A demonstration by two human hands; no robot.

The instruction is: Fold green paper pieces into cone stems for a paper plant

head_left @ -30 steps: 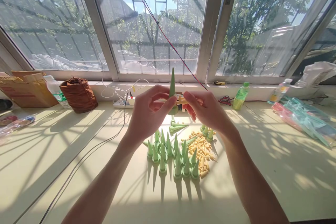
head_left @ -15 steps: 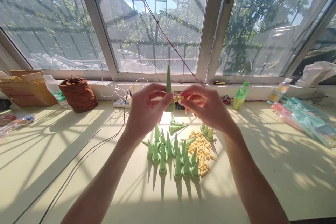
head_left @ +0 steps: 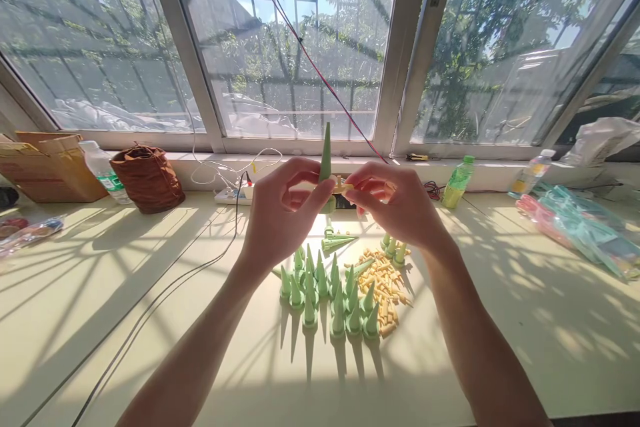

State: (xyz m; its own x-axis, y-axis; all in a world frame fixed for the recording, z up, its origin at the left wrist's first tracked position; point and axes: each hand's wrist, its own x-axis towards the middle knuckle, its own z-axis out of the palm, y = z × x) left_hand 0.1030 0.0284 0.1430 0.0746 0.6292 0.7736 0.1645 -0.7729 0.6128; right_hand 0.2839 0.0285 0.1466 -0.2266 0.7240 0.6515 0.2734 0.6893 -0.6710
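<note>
Between the thumb and fingers of my left hand [head_left: 285, 203] a green plastic cone [head_left: 326, 153] is held with its point up. My right hand [head_left: 387, 197] pinches a small yellow plastic piece [head_left: 343, 187] against the cone's side, low down near my left thumb. Whether the piece sits in the cone or only touches it I cannot tell. Below my hands, several green cones [head_left: 338, 313] stand in a cluster on the table. Beside them on the right lies a pile of small yellow pieces [head_left: 383, 283]. A few green cones [head_left: 337, 241] lie on their sides behind the cluster.
On the left stand a cardboard box [head_left: 65, 167], a clear bottle [head_left: 105, 173] and a brown bag [head_left: 149, 179]. A power strip [head_left: 233, 195] with cables is at the back. A green bottle [head_left: 458, 182] and plastic bags [head_left: 580, 223] are on the right.
Both hands have shifted very slightly to the right. The held cone now leans a little rightward, and the yellow piece stays pinched beside it.
</note>
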